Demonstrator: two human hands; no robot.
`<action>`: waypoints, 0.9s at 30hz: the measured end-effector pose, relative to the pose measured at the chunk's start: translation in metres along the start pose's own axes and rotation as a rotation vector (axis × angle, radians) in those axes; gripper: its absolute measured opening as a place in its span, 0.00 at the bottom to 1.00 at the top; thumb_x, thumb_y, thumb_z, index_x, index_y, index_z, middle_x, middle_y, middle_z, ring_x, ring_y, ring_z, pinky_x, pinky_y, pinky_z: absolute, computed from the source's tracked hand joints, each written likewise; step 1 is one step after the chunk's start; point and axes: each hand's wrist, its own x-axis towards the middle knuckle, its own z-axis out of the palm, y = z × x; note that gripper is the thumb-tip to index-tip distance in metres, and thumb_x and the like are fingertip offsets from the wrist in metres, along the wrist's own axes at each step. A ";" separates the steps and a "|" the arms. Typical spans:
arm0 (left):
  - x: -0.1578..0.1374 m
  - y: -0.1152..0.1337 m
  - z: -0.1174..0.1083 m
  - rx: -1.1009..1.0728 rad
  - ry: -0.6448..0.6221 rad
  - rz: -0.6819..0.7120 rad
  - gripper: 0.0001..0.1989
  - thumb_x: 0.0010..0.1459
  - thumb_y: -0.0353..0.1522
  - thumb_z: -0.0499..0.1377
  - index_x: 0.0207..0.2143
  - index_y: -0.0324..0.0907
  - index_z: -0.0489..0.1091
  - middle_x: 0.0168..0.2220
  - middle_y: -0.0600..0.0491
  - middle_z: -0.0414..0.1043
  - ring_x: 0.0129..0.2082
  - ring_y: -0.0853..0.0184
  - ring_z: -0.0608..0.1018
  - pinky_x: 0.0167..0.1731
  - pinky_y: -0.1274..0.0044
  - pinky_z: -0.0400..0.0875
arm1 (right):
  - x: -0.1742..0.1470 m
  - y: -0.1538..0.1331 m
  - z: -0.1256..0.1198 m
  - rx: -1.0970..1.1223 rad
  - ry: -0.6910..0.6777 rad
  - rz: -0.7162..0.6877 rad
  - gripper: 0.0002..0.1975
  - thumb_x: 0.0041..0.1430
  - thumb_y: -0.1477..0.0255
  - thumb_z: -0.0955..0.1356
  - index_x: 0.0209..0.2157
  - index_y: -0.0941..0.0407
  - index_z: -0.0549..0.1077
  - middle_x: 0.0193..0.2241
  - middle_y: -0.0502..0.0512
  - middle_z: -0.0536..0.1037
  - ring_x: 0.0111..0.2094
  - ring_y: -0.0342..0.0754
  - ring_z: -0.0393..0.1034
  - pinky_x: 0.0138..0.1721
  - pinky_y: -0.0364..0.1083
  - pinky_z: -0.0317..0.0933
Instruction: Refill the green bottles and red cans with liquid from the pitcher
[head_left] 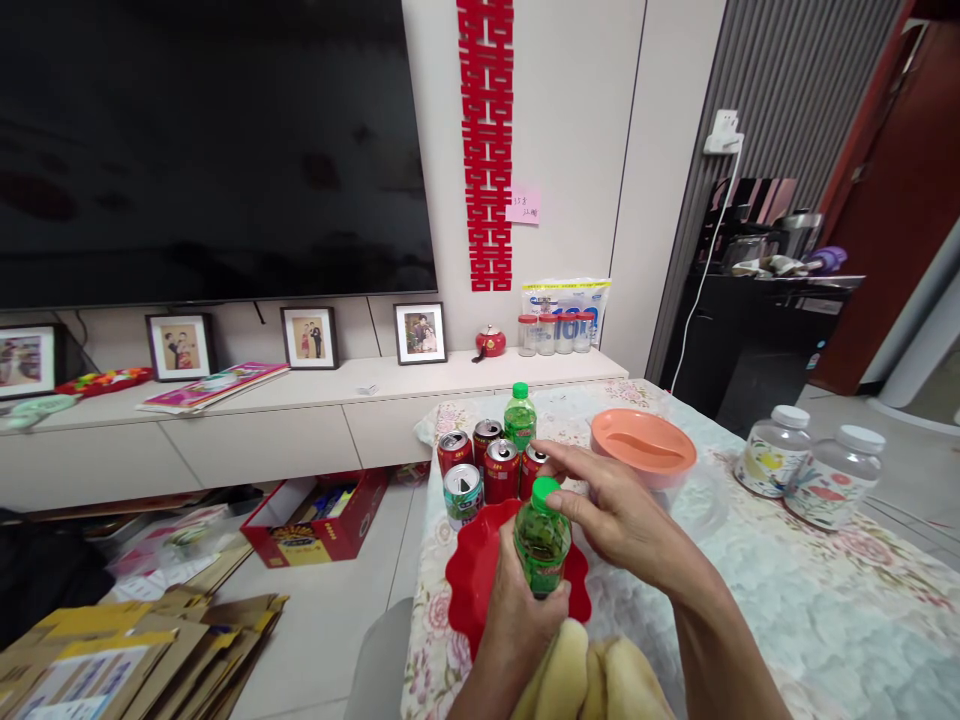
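Clasping a bottle [543,545], the left grip [517,612] is holding it above a dish [466,575]; the right grip [616,505], fingers apart, is hovering by the cap [545,491].

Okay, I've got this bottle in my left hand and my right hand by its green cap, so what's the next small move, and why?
I'd probably close the right hand around the green cap and try a twist: the cap is on, the left hand holds the bottle by its body, and the right hand is open beside the cap.
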 end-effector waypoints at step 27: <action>0.001 -0.006 0.000 0.032 0.006 0.040 0.35 0.40 0.25 0.64 0.55 0.41 0.68 0.44 0.47 0.80 0.40 0.55 0.82 0.41 0.68 0.78 | 0.000 0.013 0.001 0.108 -0.034 -0.048 0.24 0.69 0.68 0.67 0.65 0.48 0.71 0.56 0.54 0.79 0.58 0.55 0.72 0.60 0.56 0.62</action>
